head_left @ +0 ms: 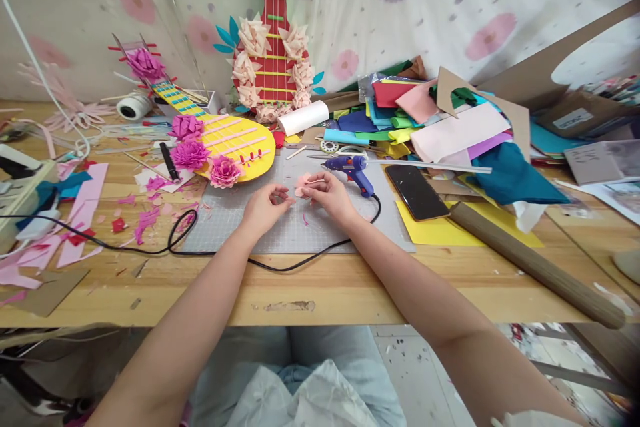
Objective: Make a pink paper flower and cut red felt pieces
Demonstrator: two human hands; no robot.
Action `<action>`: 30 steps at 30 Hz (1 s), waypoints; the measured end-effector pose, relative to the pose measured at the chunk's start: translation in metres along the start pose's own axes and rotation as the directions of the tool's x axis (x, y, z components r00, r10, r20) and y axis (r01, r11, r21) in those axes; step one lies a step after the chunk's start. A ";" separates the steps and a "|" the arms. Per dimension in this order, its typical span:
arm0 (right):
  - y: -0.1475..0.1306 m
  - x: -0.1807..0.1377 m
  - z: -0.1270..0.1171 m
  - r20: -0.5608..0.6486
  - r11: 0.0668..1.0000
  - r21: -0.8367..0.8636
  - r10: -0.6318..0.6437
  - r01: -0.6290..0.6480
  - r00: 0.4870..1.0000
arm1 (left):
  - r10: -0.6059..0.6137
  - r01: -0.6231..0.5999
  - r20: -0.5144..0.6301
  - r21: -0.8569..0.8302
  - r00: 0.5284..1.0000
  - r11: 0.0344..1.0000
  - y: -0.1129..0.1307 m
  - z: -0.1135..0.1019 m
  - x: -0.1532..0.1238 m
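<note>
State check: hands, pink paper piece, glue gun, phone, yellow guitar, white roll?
left hand: fingers pinched, over the mat
right hand: holding pink paper piece
glue gun: lying on mat, corded
phone: flat, screen dark
yellow guitar: lying flat, pink flowers on it
white roll: on its side

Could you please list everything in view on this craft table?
paper flower piece: one, pale pink, held over the mat
cutting mat: one, grey, table centre
glue gun: one, blue, behind the hands
phone: one, black, right of the mat
paper guitars: yellow lying left; red against the wall
paper sheets: pile, mixed colours, right rear
rod: one, brown, right
left hand: pinched, beside the piece
right hand: grip on the piece
</note>
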State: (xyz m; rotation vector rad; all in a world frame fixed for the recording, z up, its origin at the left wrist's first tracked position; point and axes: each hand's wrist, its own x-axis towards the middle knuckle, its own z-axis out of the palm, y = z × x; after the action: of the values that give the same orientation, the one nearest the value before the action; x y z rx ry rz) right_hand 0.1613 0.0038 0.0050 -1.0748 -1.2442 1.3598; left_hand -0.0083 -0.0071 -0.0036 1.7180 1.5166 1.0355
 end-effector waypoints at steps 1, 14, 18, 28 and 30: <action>-0.001 -0.001 0.000 -0.005 1.000 0.020 0.009 -0.009 1.000 | 0.025 -0.023 -0.030 0.059 0.999 0.998 0.001 0.000 -0.001; -0.007 -0.007 0.013 0.079 0.876 0.426 0.211 -0.225 0.974 | -0.024 -0.061 -0.178 -0.459 0.984 0.887 0.028 0.029 -0.010; -0.003 -0.007 0.015 0.102 0.859 0.445 0.232 -0.253 0.967 | -0.024 -0.081 -0.196 -0.513 0.980 0.855 0.028 0.030 -0.010; -0.052 -0.012 -0.041 0.224 0.970 -0.211 0.170 -0.123 0.960 | -0.144 -0.070 -0.266 -0.657 0.953 0.750 0.029 0.014 -0.004; -0.065 -0.014 -0.069 0.178 0.872 -0.475 0.229 -0.120 0.957 | -0.188 -0.035 -0.246 -0.687 0.951 0.725 0.029 0.011 -0.003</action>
State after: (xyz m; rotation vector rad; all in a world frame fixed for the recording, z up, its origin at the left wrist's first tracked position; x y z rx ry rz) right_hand 0.2370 0.0011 0.0632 -1.4156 -1.7366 1.3890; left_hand 0.0154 -0.0142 0.0147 0.9856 1.1251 1.6199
